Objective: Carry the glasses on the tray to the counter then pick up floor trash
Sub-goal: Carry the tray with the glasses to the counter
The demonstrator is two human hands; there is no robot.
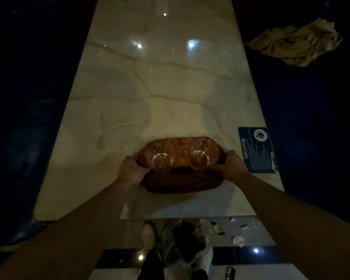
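Note:
An oval brown tray [182, 182] sits near the front of a long marble table [150, 87]. Two clear glasses stand on it: one on the left [161, 158] and one on the right [200, 156]. My left hand [130, 171] grips the tray's left rim and my right hand [229, 162] grips its right rim. Whether the tray rests on the marble or hangs just above it, I cannot tell. Small crumpled scraps of trash [238, 240] lie on the tiled floor below the table's near edge.
A blue printed card [258, 150] lies at the table's right edge beside the tray. A crumpled tan cloth [295, 45] rests on the dark seat at the far right. A clear plastic bag [187, 243] and my shoes are on the floor. Dark seating flanks both sides.

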